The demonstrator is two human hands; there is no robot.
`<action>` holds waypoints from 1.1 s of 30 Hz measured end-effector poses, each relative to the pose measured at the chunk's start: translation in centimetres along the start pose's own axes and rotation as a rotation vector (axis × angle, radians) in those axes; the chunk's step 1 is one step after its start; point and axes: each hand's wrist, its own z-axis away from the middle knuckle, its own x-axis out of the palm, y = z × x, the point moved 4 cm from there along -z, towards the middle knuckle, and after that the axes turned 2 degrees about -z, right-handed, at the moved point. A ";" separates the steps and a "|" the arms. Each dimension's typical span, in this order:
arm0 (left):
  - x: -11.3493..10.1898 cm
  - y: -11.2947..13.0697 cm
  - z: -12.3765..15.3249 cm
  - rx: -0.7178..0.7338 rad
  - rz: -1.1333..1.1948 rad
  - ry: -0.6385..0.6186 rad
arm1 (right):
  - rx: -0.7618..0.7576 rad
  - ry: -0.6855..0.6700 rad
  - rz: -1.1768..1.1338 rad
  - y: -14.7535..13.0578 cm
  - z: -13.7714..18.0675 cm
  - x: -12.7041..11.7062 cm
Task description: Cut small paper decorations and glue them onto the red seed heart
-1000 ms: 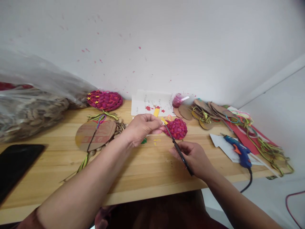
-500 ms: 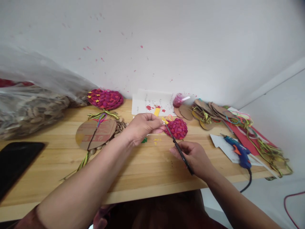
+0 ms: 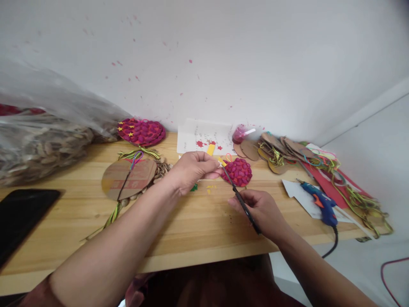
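Between the fingertips of my left hand (image 3: 198, 169) is a yellow paper strip (image 3: 211, 149), its ends showing on both sides of the fingers. My right hand (image 3: 258, 211) is closed around black-handled scissors (image 3: 240, 199), whose blades reach up to the strip's right end. Behind the blades lies a round disc covered in magenta pieces (image 3: 239, 172), with an orange loop at its top. Small yellow scraps (image 3: 210, 188) and a green piece (image 3: 194, 187) lie on the table below my left hand.
A white sheet with red stars (image 3: 188, 143) and a cup of magenta paint (image 3: 238, 134) are at the wall. To the right are cardboard pieces (image 3: 281, 149) and a blue glue gun (image 3: 322, 204). On the left are a phone (image 3: 27, 221), a cardboard disc (image 3: 128, 179) and a plastic bag (image 3: 47, 140).
Almost nothing differs. Both hands, the strip and the scissors keep nearly the same place, with only a very slight shift of the view.
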 end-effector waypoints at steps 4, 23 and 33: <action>0.1 0.2 0.1 0.003 0.007 0.001 | -0.003 -0.002 -0.007 0.1 0.0 0.1; 0.2 0.2 0.1 0.002 0.013 -0.025 | -0.015 -0.016 -0.011 0.7 -0.2 0.2; 0.2 0.2 0.1 -0.009 0.015 -0.016 | -0.036 -0.009 -0.004 0.2 0.0 0.1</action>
